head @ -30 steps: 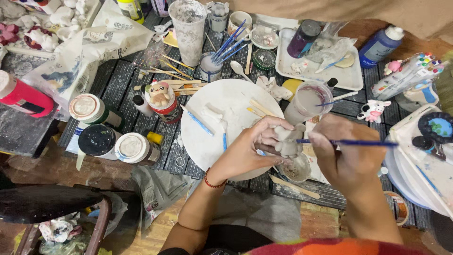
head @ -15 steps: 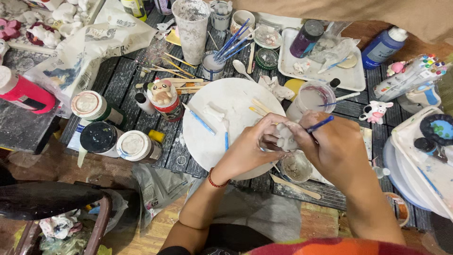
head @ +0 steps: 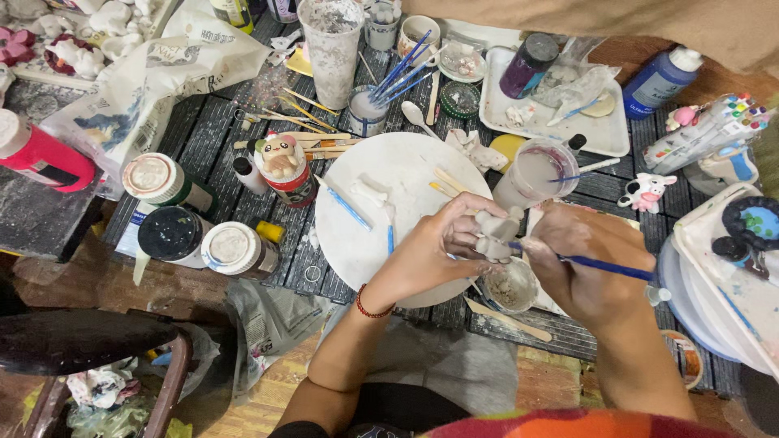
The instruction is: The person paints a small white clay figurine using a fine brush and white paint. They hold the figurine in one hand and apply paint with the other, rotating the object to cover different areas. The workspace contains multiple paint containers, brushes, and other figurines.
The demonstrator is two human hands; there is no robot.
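Note:
My left hand [head: 426, 255] grips a small grey clay figure [head: 495, 231] over the edge of a round white board [head: 381, 203]. My right hand [head: 580, 264] holds a blue-handled brush [head: 608, 268], its tip against the figure's side. The brush handle points to the right. A small bowl of grey slip [head: 510, 285] sits just below the figure. A cup of cloudy water [head: 535, 172] stands behind the hands with another brush in it.
Paint jars [head: 231, 247] and a red bottle [head: 40, 158] stand at the left. A white tray [head: 560, 101], a blue bottle [head: 661, 81], a jar of brushes [head: 367, 109] and a tall plastic cup [head: 333, 49] line the back. A paint palette [head: 751, 223] lies right.
The brush swung from pointing right to angled up, then level again. Both hands stayed together around the clay figure and shifted slightly right.

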